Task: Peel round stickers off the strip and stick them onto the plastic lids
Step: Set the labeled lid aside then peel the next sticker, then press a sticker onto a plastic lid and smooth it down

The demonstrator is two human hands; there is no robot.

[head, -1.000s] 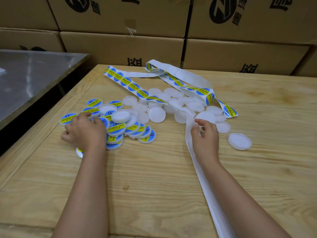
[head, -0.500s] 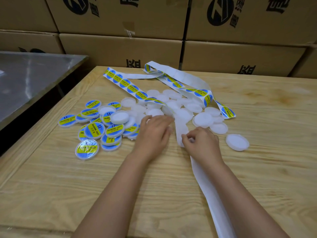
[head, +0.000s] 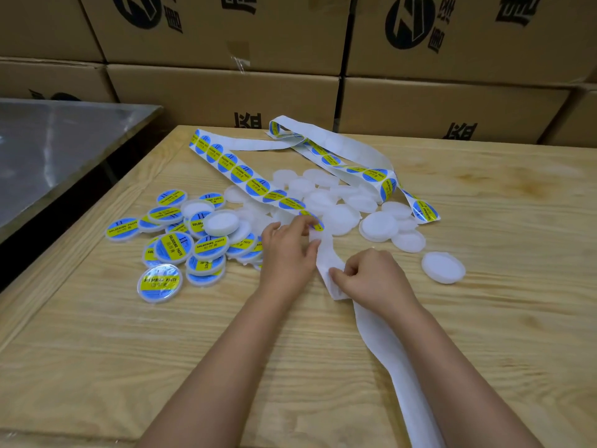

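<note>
Left hand point(head: 287, 250), come over from the nine o'clock labelled lids point(head: 174, 250), seemingly pinches the next sticker point(head: 315, 219); right hand point(head: 371, 279) pinches the bare strip point(head: 326, 253): another peel starts.

wood table point(head: 129, 367), sticker strip point(head: 245, 176), plain lids point(head: 443, 267), labelled lids point(head: 160, 282)

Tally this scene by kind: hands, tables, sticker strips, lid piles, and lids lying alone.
Hands: 2, left hand and right hand
Tables: 2, wooden table and metal table
Strips: 1, sticker strip
Lid piles: 2, labelled pile and plain pile
Lids apart: 1, lone lid
Total: 8
</note>
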